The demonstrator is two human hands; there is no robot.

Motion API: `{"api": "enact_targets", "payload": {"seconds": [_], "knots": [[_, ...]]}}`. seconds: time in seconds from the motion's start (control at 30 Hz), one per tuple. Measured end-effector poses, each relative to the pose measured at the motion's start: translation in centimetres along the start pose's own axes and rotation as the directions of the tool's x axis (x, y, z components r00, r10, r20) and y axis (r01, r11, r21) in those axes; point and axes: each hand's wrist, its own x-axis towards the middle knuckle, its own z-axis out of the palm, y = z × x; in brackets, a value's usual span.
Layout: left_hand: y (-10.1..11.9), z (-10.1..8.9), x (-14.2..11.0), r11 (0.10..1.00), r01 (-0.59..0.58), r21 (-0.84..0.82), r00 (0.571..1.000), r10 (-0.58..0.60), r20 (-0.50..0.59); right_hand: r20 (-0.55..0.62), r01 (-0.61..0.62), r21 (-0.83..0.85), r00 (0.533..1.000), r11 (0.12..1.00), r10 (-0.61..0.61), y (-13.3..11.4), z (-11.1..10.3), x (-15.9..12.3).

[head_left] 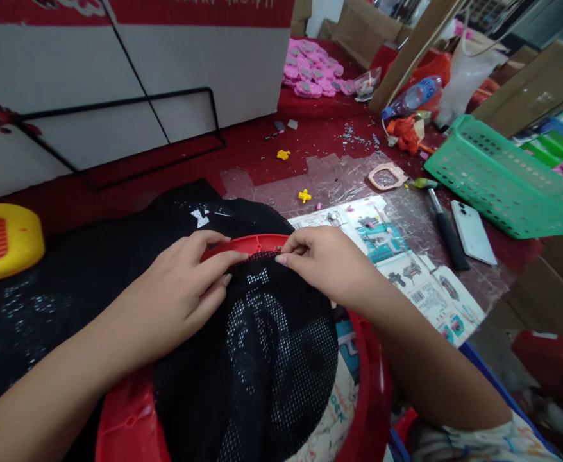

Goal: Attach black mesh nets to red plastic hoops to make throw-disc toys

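Red worktop [257,160], pink pieces [310,67] heaped behind. Black net [281,346] lies across red ring [132,423], edge at far rim. Right hand [317,260]: grip pinched on that edge. Left hand [192,276]: touching net, closure unclear. Net probably light, limp; best taken by its edge.

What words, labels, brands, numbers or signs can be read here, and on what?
"OCK", apparently, partly legible: printed sheet inside the red frame.
Too blurred or small: bottle label; printed card beside the right hand.
Cut off, unreadable: lettering on the large box.
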Motion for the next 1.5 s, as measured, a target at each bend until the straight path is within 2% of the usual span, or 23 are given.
{"api": "enact_targets", "payload": {"seconds": [0.1,0.4,0.73,0.93,1.27,1.5], "knots": [[0.0,0.0,0.0,1.000,-0.014,0.008,1.000,0.014,0.006,0.008,0.006,0.009,1.000,1.000,-0.006,0.1,-0.2,0.1],[0.0,0.1,-0.2,1.000,-0.005,0.003,1.000,0.005,0.015,-0.068,0.016,-0.066,0.997,0.998,-0.021,0.4,0.4,0.5],[-0.3,0.5,-0.4,0.997,-0.045,0.069,0.999,0.043,0.032,-0.045,0.049,-0.075,0.998,0.996,-0.052,0.6,0.7,0.8],[-0.3,0.5,-0.2,0.994,-0.055,0.097,0.998,0.051,0.040,-0.069,0.065,-0.091,0.995,0.994,-0.071,0.7,0.9,1.1],[-0.4,0.5,-0.4,0.992,-0.061,0.110,0.996,0.054,0.065,-0.070,0.010,-0.155,0.997,0.988,-0.021,0.6,1.1,1.6],[0.0,0.3,-0.4,0.977,-0.089,0.191,0.991,0.068,0.118,-0.046,0.085,-0.217,0.994,0.973,-0.097,0.6,1.1,1.1]]}}
